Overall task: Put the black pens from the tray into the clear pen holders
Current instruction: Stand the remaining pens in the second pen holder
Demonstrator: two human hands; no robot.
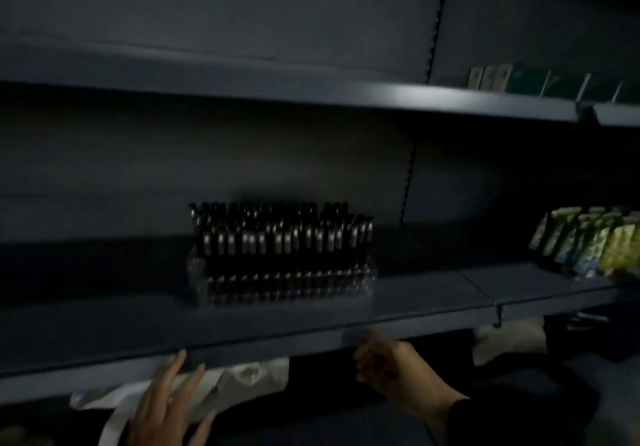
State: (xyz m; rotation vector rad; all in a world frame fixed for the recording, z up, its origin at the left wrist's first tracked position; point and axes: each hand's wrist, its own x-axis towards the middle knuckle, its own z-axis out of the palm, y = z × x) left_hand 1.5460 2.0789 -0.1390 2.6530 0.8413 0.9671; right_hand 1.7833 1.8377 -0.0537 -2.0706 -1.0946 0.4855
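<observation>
In dim light I face dark grey metal shelving [415, 310]. On the middle shelf stands the clear plastic pen holder [280, 282], packed with upright rows of black pens with silver clips [284, 237], set towards the back and a little left of centre. My left hand [166, 407] is raised below the front lip of that shelf, fingers straight and spread, holding nothing, its fingertips just at the shelf edge. My right hand [391, 366] is close under the same lip, fingers curled inward; it is blurred and I cannot tell whether it holds anything. Beneath the shelf lies pale crumpled plastic wrapping [242, 379]. Far right on the middle shelf stand yellow-green patterned packets [588, 241], and dark green boxes [561, 83] sit on the shelf above.
</observation>
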